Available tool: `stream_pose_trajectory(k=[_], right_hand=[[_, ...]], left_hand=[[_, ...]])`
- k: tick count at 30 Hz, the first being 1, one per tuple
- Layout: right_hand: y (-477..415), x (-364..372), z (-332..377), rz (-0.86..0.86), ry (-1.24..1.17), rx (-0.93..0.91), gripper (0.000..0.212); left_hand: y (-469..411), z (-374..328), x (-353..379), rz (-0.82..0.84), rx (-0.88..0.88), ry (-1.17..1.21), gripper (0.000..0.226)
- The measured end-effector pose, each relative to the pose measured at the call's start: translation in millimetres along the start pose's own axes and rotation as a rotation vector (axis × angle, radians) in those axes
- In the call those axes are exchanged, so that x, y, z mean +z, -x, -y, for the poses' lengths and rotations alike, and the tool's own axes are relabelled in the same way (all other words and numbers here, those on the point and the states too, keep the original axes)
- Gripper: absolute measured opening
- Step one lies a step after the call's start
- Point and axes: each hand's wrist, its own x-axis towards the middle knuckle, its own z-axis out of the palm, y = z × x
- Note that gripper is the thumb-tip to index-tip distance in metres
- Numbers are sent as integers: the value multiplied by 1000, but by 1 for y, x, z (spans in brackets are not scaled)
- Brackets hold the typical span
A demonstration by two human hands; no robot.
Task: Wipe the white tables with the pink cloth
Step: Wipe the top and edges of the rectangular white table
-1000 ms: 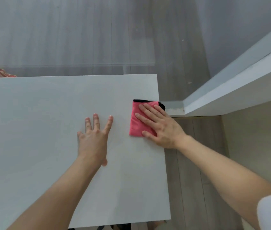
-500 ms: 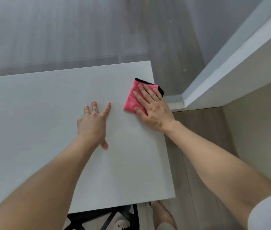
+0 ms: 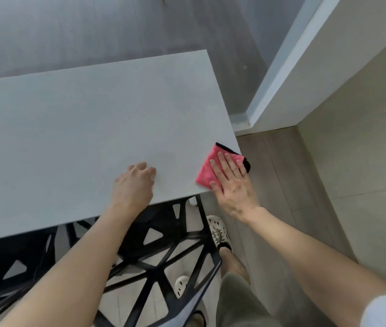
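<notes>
A white table fills the left and middle of the head view. The folded pink cloth, edged in black, lies at the table's near right corner and hangs a little over the right edge. My right hand presses flat on it with straight fingers, the palm past the table's near edge. My left hand rests on the tabletop near the front edge, left of the cloth, its fingers bent downward onto the surface and holding nothing.
A black chair with an open triangular lattice stands under the table's front edge. My foot in a white perforated clog is on the wood floor to the right. A white wall corner stands close beyond the table's right side.
My right hand has dragged the cloth back along the right edge from the far corner to the near corner. My left hand's fingers went from spread flat to bent. The view tilted down, showing the chair.
</notes>
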Motion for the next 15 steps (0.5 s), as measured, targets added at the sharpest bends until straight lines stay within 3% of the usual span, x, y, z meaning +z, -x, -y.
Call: stream_pose_trajectory(k=[7, 12, 15], right_hand=[[-62, 23, 184, 172, -15, -329, 65], [-70, 13, 138, 191, 2, -457, 69], [-95, -9, 78, 171, 29, -379, 71]], left_hand=[[60, 70, 2, 23, -215, -23, 34], [45, 76, 0, 37, -292, -7, 48], [20, 63, -7, 75, -298, 36, 69]])
